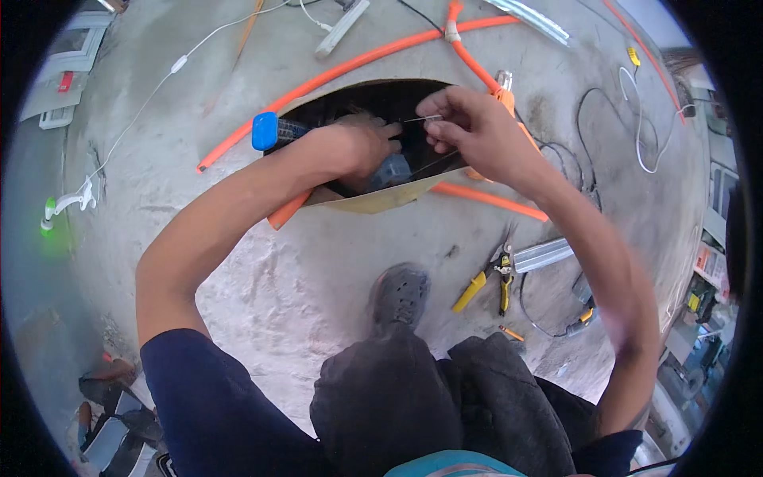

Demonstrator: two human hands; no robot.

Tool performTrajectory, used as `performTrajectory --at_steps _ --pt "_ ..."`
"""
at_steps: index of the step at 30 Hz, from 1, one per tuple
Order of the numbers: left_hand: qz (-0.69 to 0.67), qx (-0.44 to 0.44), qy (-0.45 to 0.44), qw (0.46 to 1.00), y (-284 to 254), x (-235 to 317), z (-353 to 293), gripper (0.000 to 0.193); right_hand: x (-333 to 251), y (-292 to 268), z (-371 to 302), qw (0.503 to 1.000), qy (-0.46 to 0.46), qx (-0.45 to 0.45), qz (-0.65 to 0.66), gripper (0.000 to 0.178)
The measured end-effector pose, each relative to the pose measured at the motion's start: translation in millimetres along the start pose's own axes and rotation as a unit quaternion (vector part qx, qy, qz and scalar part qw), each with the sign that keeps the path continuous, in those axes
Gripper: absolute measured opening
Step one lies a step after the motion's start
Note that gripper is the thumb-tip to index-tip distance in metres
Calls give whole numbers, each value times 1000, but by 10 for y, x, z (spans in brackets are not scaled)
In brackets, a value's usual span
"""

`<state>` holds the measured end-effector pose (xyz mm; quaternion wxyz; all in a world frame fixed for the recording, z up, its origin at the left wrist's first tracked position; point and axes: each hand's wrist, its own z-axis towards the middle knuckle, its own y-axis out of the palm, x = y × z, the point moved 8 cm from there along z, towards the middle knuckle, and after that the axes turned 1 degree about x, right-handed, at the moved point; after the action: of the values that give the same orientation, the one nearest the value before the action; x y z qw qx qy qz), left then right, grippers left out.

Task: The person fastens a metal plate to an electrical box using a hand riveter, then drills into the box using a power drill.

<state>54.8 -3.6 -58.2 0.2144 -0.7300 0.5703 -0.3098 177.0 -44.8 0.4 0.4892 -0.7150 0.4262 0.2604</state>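
Note:
A cardboard box (380, 200) stands open on the floor in front of me, its inside dark. My left hand (366, 141) reaches down into it, fingers bent and somewhat apart; nothing shows in them, though the shadow hides their undersides. Above the box's right side, my right hand (461, 127) pinches a thin, pale, wire-like piece (429, 118) between thumb and fingers. Close below my left hand lies a pale blue, see-through plastic thing (389, 172). A bright blue end of a tool or handle (265, 131) sticks out over the box's left edge.
Orange tubes (350, 65) lie behind and beside the box. Yellow-handled pliers (475, 286), another yellow-and-black hand tool (505, 280) and a metal channel (543, 254) rest at the right. Black cables (584, 151) and a white cord (147, 99) trail across the concrete floor.

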Motion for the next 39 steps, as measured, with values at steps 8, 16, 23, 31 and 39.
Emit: performTrajectory --at_steps 8,16,23,31,39 --pt "-13 59 14 998 -39 11 -64 71 5 -232 -433 955 13 40 293 27" --pt "-32 38 10 999 10 8 -4 84 -38 -210 -404 964 -33 48 259 33" --pt "-96 110 18 989 -102 46 20 77 -445 -992 -1246 976 -140 146 -81 26" --pt "-100 60 5 993 -717 476 -81 59 -697 -1289 -3204 824 34 151 -545 21" --pt "-129 91 -13 987 -1186 602 -553 39 -279 -711 -3974 863 93 99 -486 19"
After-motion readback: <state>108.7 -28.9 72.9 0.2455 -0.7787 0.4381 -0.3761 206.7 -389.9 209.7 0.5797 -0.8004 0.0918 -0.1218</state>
